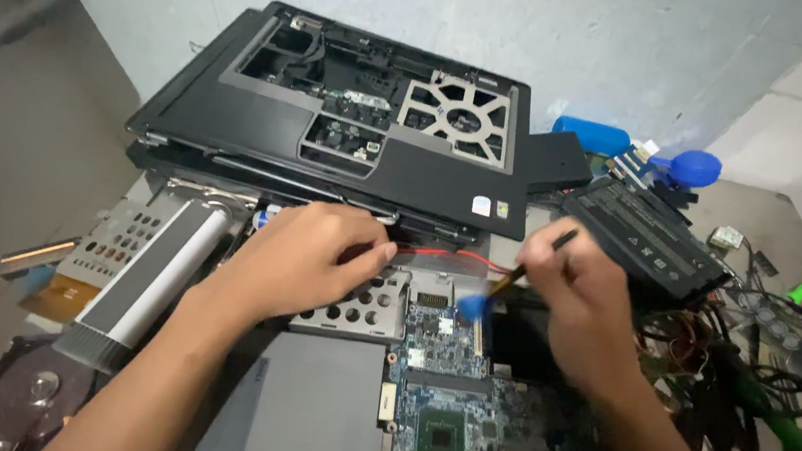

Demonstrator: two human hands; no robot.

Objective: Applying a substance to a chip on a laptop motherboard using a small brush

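Brushing the laptop motherboard (446,402) clean: right hand (579,296) gripping a blue-tipped brush (500,287). Left hand (301,260) unclenched, steadying the perforated metal bracket (356,313). Calling next, likely, for gentle strokes

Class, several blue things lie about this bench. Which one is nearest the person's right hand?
The small blue tip of the tool held in the right hand, over the circuit board. The blue cylinder and blue round knob lie farther back by the wall.
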